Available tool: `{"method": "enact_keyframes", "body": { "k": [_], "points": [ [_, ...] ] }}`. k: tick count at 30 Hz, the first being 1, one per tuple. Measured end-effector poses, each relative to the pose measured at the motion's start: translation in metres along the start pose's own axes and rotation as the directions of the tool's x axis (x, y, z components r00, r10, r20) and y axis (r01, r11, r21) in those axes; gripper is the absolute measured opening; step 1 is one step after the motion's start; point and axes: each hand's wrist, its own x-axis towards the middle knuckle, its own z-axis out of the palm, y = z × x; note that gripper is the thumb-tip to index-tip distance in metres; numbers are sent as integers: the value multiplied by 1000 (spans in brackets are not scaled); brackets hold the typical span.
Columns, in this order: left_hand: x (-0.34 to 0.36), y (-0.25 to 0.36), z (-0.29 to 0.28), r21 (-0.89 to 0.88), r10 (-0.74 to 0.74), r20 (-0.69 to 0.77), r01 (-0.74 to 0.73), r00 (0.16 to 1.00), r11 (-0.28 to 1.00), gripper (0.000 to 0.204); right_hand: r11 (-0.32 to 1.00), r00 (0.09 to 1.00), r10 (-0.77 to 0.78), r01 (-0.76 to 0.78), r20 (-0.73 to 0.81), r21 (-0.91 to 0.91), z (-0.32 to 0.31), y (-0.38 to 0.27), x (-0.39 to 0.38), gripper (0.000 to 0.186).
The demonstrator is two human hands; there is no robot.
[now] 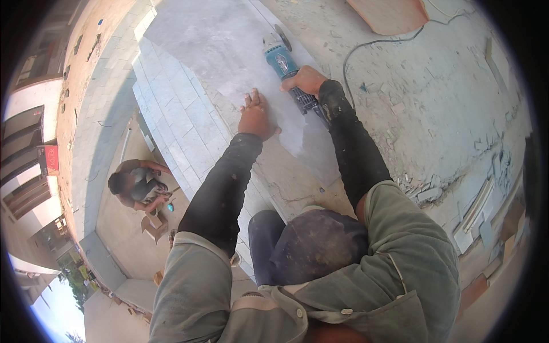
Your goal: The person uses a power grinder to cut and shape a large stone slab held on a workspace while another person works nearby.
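My right hand (307,80) grips a teal and black angle grinder (279,60), its disc (283,35) at the upper end, over a pale grey slab (200,34). Below and to the left of the tool, my left hand (257,117) rests on the slab with its fingers apart. Whether the disc touches the slab I cannot tell. A dark cable (345,64) curves across the dusty ground on the right.
Another person (132,182) crouches at lower left beside a cardboard piece (153,228). Pale paving (166,114) runs along my left. Broken offcuts (429,193) and strips (476,211) lie at right, and a curved reddish board (389,14) at top right.
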Motion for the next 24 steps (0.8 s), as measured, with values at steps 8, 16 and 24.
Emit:
{"method": "enact_keyframes", "body": {
  "k": [8,16,24],
  "points": [
    [0,0,-1,2,-7,2,7,1000,1000,124,1000,1000,-2,2,-23,15,2,1,-8,51],
    [0,0,0,7,0,0,0,1000,1000,124,999,1000,-4,3,-27,-44,2,7,-9,58],
    [1,0,0,-10,4,-7,-4,1000,1000,124,999,999,-23,21,-46,-40,4,9,-25,60]
  ]
}}
